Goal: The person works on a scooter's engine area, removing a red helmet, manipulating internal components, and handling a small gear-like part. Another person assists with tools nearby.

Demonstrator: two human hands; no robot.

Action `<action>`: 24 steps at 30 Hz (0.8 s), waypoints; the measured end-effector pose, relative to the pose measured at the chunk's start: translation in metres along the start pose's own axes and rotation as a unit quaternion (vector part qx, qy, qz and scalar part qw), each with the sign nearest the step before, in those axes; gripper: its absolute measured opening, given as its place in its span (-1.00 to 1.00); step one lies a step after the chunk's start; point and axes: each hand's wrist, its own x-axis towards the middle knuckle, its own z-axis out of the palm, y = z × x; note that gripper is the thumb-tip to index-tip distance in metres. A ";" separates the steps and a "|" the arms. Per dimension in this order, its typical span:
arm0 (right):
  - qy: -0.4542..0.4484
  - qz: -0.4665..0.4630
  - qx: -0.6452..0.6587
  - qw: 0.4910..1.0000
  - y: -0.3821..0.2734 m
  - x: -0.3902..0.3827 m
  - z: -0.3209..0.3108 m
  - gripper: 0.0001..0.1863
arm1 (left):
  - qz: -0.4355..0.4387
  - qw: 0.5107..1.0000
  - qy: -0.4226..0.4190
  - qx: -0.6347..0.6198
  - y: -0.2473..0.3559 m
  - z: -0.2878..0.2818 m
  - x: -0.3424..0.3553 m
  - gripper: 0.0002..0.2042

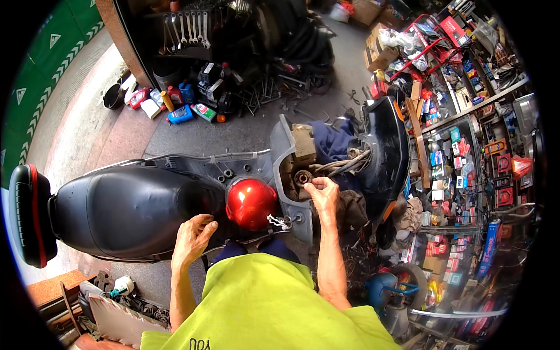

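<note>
A scooter lies across the view, its black seat (128, 207) at left and its front end at right. My left hand (194, 236) hovers by the front of the seat, thumb and fingers apart, holding nothing. Thumb and forefinger of my right hand (324, 195) are pinched together at the scooter's grey front panel (284, 154). What they grip is too small to make out. Just beyond those fingertips sits a round, ring-like metal part (302, 177). A glossy red helmet (251, 204) rests between my hands, with keys (280, 221) beside it.
Inside the front panel are a cardboard piece (303, 143), dark blue cloth (332, 140) and cables (348, 163). Bottles (181, 114) and loose tools stand on the floor beyond. Crowded parts shelves (461, 175) line the right side. Wrenches (189, 28) hang at the back.
</note>
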 end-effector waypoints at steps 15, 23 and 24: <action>0.087 0.003 0.039 0.995 0.041 -0.042 -0.060 -0.74 | 0.014 0.995 -0.083 0.045 0.027 0.035 0.017 -0.66; 0.094 -0.022 0.021 0.995 0.050 -0.048 -0.049 -0.76 | 0.053 0.990 -0.106 0.072 0.042 0.054 0.034 -0.66; 0.094 -0.024 0.016 0.995 0.047 -0.048 -0.049 -0.76 | 0.055 0.990 -0.108 0.073 0.043 0.056 0.034 -0.66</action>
